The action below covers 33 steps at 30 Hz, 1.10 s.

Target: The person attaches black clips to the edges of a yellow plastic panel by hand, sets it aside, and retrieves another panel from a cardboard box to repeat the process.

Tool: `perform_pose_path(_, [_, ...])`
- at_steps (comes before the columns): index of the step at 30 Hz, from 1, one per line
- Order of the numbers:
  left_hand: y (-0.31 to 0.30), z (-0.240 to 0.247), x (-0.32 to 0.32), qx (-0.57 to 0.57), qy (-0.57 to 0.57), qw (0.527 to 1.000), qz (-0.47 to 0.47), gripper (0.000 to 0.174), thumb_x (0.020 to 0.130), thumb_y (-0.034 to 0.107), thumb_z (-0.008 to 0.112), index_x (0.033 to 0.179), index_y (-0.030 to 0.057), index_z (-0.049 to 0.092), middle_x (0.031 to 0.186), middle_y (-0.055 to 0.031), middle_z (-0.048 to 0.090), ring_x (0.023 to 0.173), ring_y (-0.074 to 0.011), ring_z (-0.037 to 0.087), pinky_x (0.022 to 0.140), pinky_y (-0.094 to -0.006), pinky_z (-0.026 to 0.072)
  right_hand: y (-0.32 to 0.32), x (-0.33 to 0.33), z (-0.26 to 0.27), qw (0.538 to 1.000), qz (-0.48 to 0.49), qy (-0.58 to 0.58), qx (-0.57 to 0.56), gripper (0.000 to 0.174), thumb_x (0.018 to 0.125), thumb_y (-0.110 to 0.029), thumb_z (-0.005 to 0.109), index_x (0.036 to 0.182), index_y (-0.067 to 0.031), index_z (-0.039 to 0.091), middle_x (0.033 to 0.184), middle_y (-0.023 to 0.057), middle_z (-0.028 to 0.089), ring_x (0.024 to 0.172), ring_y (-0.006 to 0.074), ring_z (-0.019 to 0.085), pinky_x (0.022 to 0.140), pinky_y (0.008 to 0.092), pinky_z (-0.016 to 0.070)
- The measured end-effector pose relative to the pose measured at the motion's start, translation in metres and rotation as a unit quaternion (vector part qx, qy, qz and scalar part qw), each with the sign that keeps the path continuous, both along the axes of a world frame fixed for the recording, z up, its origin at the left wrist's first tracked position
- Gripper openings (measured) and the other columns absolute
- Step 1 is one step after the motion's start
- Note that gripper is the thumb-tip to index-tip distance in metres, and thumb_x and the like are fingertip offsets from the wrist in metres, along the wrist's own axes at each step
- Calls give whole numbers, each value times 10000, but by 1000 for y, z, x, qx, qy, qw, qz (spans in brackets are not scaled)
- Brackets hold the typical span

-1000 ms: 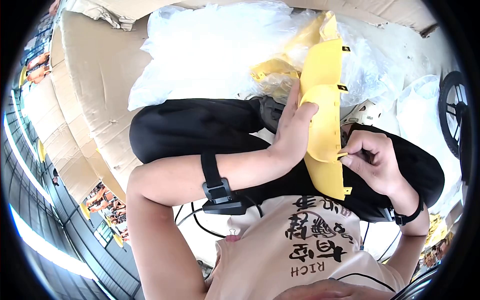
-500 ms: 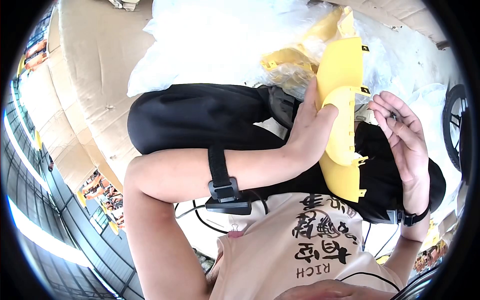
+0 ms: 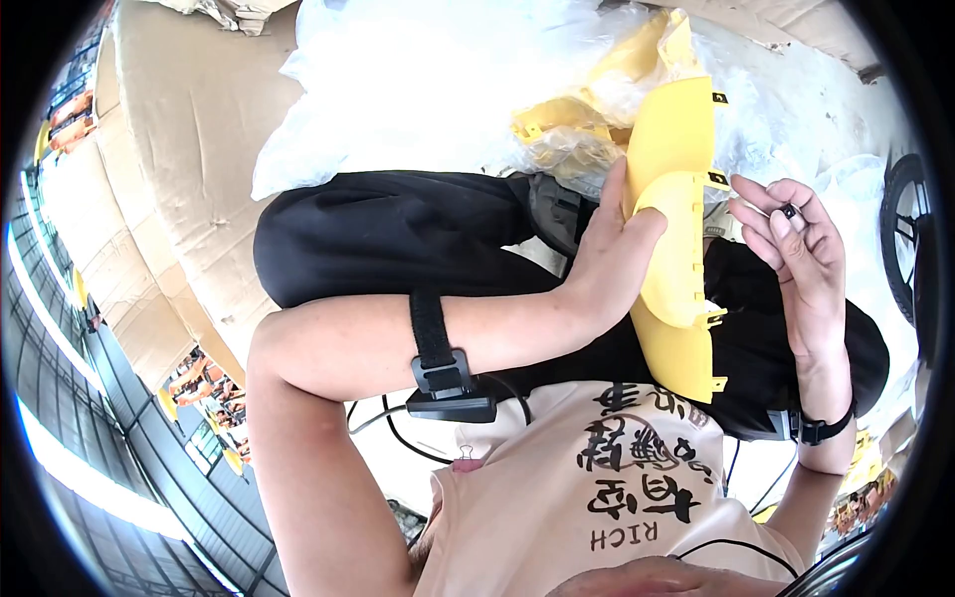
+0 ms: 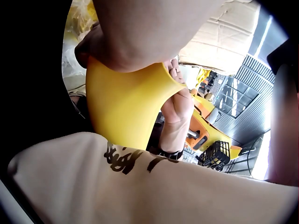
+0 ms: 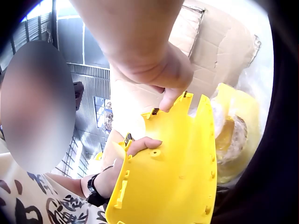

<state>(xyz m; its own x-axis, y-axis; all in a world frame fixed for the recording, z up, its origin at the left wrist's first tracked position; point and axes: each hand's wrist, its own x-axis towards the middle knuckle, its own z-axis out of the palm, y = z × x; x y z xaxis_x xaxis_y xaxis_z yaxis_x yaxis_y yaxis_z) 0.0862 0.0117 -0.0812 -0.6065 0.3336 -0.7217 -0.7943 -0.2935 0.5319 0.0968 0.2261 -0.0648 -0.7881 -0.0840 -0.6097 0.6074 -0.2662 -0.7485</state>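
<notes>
A curved yellow plastic panel (image 3: 672, 249) stands upright on edge over the person's lap. The left hand (image 3: 619, 239) grips it from the left side; its thumb shows against the panel's inner face in the right wrist view. Small black clips (image 3: 716, 180) sit on tabs along the panel's right edge, while the lower tabs (image 3: 714, 318) look bare yellow. Just right of that edge, the right hand (image 3: 814, 264) is raised palm up. Between its thumb and fingers it holds a small dark metal clip (image 3: 792, 213).
More yellow parts (image 3: 567, 124) lie in clear plastic bags beyond the lap. Cardboard sheets (image 3: 189, 149) cover the left side, and a black-tyred wheel (image 3: 903, 239) stands at the far right. Cables run beside the person's shirt.
The right hand has left the panel's lower edge tab, moved up and right, and turned palm up, with a small clip now visible in its fingers. The panel has shifted slightly right.
</notes>
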Motion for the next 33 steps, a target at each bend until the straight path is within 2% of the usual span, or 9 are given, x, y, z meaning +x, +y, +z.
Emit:
perform_pose_path(2, [0,-1,-1,4,-2,1000,-5,569,908,101,406,1452,62,244,1142,-144,573,931,-215,648,828,-331,540,-1,0,3,1000,6,12,26,208,1011,-133,542,1167,6,537,1228,203,647,1079,213,673,913,274,539])
perform_pose_path(7, [-1,-9,-7,-31,4,999,-35,595,915,146,442,1476,71,257,1278,-135,525,1151,-212,562,995,-343,451,0,1,10,998,36,30,44,180,991,-108,579,1127,8,601,1079,166,711,969,197,706,835,274,563])
perform_pose_path(9, [-6,-16,-11,8,-30,998,-46,573,923,171,442,1464,69,285,1284,-122,527,1177,-214,550,1012,-345,437,7,1,11,996,61,44,38,228,990,-99,581,1178,26,620,1062,149,717,954,186,706,828,267,564])
perform_pose_path(13, [-3,4,-31,-23,-50,997,-62,505,957,296,443,1381,23,427,1306,-115,555,1227,-208,526,1032,-358,401,9,2,11,996,43,79,6,305,1012,-107,542,1281,28,593,1076,143,711,956,180,700,851,280,564])
perform_pose_path(14, [1,11,-33,-49,-55,996,-50,506,958,388,461,1333,50,490,1286,-91,586,1215,-197,545,1039,-368,384,10,2,12,996,48,78,-1,309,1015,-119,540,1280,30,592,1081,145,710,965,182,698,856,283,562])
perform_pose_path(18, [6,13,-42,-65,-47,996,-34,509,941,386,488,1337,66,485,1276,-86,585,1194,-212,547,1010,-378,396,14,5,13,994,67,91,-1,305,1026,-152,522,1250,36,609,1060,142,712,965,189,699,853,290,563])
perform_pose_path(21, [9,14,-45,-75,-58,995,-15,504,950,368,468,1328,35,483,1289,-106,573,1220,-215,535,1034,-378,387,15,7,11,990,54,127,18,289,1025,-137,520,1231,39,620,1018,112,715,958,164,684,868,278,545])
perform_pose_path(25, [5,5,-49,-63,-47,997,-9,503,922,378,509,1314,64,495,1256,-87,594,1158,-217,561,982,-402,409,24,9,8,987,65,137,48,259,996,-148,589,1175,18,674,934,69,712,880,122,673,793,246,534])
perform_pose_path(33, [3,-1,-53,-83,-55,995,0,514,929,388,476,1321,56,489,1262,-101,603,1150,-232,571,968,-427,414,31,7,19,994,20,101,-49,258,982,-123,604,1179,29,668,924,70,707,830,111,681,791,242,552])
